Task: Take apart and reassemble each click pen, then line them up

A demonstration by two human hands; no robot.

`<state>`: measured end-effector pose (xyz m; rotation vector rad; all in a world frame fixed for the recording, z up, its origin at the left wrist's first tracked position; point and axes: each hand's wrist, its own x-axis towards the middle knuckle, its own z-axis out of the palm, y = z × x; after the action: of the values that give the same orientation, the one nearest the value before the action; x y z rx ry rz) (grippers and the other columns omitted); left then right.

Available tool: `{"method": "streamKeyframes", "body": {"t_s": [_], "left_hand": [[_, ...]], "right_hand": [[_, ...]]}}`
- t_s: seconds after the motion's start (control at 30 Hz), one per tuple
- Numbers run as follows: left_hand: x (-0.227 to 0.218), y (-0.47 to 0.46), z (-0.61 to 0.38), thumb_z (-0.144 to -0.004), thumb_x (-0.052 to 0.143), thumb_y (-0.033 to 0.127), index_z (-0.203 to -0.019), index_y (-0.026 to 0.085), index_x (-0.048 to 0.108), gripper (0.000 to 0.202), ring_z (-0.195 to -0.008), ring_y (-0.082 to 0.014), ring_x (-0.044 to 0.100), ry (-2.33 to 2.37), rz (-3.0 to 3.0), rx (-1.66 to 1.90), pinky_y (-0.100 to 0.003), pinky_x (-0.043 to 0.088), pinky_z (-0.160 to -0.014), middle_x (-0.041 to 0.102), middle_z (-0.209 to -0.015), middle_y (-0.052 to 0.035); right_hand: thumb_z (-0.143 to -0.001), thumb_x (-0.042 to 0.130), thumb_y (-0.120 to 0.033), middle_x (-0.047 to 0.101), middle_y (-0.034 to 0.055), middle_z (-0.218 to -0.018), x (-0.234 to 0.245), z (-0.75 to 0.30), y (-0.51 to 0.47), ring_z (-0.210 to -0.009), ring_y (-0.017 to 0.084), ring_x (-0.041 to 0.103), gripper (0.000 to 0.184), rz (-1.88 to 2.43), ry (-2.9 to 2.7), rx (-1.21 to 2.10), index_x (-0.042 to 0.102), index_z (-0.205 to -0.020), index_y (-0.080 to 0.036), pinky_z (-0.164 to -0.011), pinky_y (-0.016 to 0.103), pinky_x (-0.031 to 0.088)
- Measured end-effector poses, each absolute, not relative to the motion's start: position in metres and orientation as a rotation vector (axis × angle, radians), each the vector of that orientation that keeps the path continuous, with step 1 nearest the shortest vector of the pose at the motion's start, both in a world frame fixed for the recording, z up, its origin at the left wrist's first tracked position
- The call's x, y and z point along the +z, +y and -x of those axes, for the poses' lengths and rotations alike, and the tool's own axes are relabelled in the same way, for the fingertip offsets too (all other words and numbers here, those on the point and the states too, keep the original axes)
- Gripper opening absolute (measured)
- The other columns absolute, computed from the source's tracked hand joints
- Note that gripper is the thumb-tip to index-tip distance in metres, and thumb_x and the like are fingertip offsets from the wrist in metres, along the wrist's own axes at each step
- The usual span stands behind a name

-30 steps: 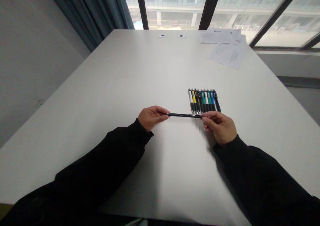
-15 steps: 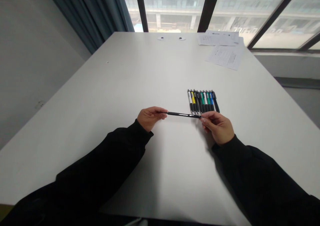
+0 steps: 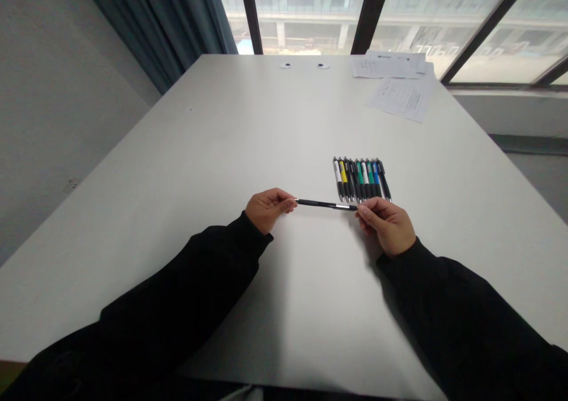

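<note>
A black pen (image 3: 320,204) is stretched level between my two hands above the white table (image 3: 248,135). My left hand (image 3: 268,209) pinches its left end, and my right hand (image 3: 387,223) pinches the right end between thumb and fingers. Just beyond my right hand lies a row of several pens side by side: a yellow pen (image 3: 343,172), a white pen (image 3: 338,173), a blue pen (image 3: 376,173), along with green and black ones. My right hand overlaps the near tips of some of them in the view.
Printed paper sheets (image 3: 399,96) lie at the far right of the table. Two white oval pieces with dark centres (image 3: 285,65) are at the far edge. Behind stand windows (image 3: 310,10) and a blue curtain (image 3: 177,28); a grey wall (image 3: 66,93) is on the left.
The pen has rolled slightly between my fingers, so its shiny clip shows differently and a pale patch appears near the right end. Both hands stay nearly in place.
</note>
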<state>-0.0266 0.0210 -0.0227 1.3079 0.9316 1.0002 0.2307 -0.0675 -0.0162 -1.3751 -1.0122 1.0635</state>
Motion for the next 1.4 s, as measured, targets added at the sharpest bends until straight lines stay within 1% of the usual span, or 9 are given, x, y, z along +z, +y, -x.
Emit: {"method": "streamKeyframes", "body": {"t_s": [0.1,0.23,0.5,0.8,0.93,1.17,1.27,1.4], "left_hand": [[-0.022,0.02,0.027,-0.068,0.079,0.049,-0.073,0.013,0.068,0.038,-0.056,-0.0116,0.058,0.962,-1.343,0.978,-0.025,0.049,-0.057,0.07,-0.066,-0.0054],[-0.021,0.019,0.029,-0.071,0.076,0.051,-0.072,0.014,0.068,0.038,-0.055,-0.0113,0.058,0.99,-1.388,0.946,-0.024,0.048,-0.055,0.07,-0.066,-0.0056],[-0.018,0.019,0.029,-0.068,0.076,0.059,-0.068,0.014,0.068,0.046,-0.053,-0.0117,0.059,1.02,-1.363,0.886,-0.024,0.048,-0.051,0.07,-0.064,-0.0063],[-0.02,0.019,0.029,-0.07,0.074,0.059,-0.069,0.013,0.068,0.046,-0.052,-0.0118,0.058,1.013,-1.369,0.866,-0.025,0.047,-0.051,0.068,-0.063,-0.0065],[-0.021,0.019,0.029,-0.072,0.072,0.06,-0.069,0.012,0.068,0.048,-0.051,-0.0104,0.056,1.015,-1.381,0.85,-0.023,0.046,-0.05,0.067,-0.061,-0.0057],[-0.016,0.017,0.029,-0.077,0.063,0.064,-0.06,0.013,0.063,0.054,-0.045,-0.0071,0.05,1.025,-1.469,0.808,-0.019,0.041,-0.045,0.059,-0.051,-0.0015],[-0.014,0.016,0.03,-0.081,0.057,0.065,-0.053,0.014,0.058,0.059,-0.041,-0.0065,0.045,1.026,-1.554,0.775,-0.018,0.037,-0.042,0.053,-0.046,0.0003],[-0.015,0.015,0.032,-0.087,0.05,0.063,-0.049,0.014,0.053,0.062,-0.039,-0.0062,0.042,1.024,-1.633,0.738,-0.019,0.033,-0.042,0.049,-0.042,0.0013]], "right_hand": [[-0.076,0.074,-0.048,0.058,-0.0013,-0.056,-0.014,-0.23,-0.068,-0.043,0.009,0.046,0.035,1.384,-1.03,1.067,0.062,-0.071,-0.016,-0.041,0.022,0.035],[-0.078,0.073,-0.049,0.058,-0.0012,-0.056,-0.016,-0.23,-0.068,-0.044,0.009,0.046,0.035,1.372,-1.036,1.073,0.061,-0.071,-0.017,-0.041,0.022,0.035],[-0.081,0.07,-0.047,0.058,-0.0012,-0.058,-0.018,-0.232,-0.068,-0.044,0.009,0.046,0.035,1.361,-1.05,1.087,0.059,-0.07,-0.016,-0.041,0.022,0.035],[-0.081,0.07,-0.049,0.057,-0.0011,-0.058,-0.015,-0.23,-0.069,-0.042,0.008,0.045,0.036,1.372,-1.052,1.085,0.058,-0.069,-0.016,-0.04,0.022,0.033],[-0.084,0.066,-0.049,0.057,-0.0012,-0.058,-0.015,-0.231,-0.069,-0.042,0.008,0.045,0.037,1.407,-1.077,1.07,0.058,-0.068,-0.016,-0.04,0.022,0.033],[-0.089,0.058,-0.053,0.051,-0.0025,-0.051,-0.013,-0.231,-0.069,-0.04,0.008,0.043,0.045,1.487,-1.192,1.006,0.055,-0.061,-0.017,-0.04,0.023,0.031],[-0.089,0.055,-0.056,0.047,-0.0032,-0.048,-0.01,-0.23,-0.07,-0.038,0.008,0.04,0.049,1.534,-1.225,0.99,0.054,-0.059,-0.018,-0.039,0.024,0.029],[-0.09,0.051,-0.059,0.045,-0.0032,-0.045,-0.007,-0.228,-0.07,-0.038,0.008,0.039,0.053,1.583,-1.271,0.973,0.051,-0.057,-0.018,-0.04,0.024,0.028]]}}
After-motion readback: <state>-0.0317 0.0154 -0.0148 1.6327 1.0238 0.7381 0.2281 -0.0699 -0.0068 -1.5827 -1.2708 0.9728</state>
